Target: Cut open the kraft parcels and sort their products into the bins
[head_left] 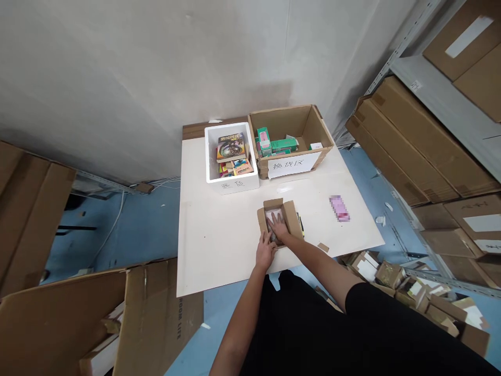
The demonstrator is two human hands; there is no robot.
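Inside the carton (291, 216) right hand (278, 228) lies flat on packet (272, 214); left hand's (265, 253) grip unclear

Pretty cluttered spot tbh. At the back of the white counter (219, 245) there's a white foam box (231, 183) full of colourful little packs (231, 147), touching an open brown carton (313, 128) with green packs (284, 144) inside and a handwritten paper label (293, 164) on its front. A blurred pink thing (339, 208) lies off to the right. On the right, a metal rack (442, 99) holds big cartons (415, 141), with a heap of small boxes (415, 287) on the blue floor (136, 230). Flattened cardboard (78, 313) lies on the left.
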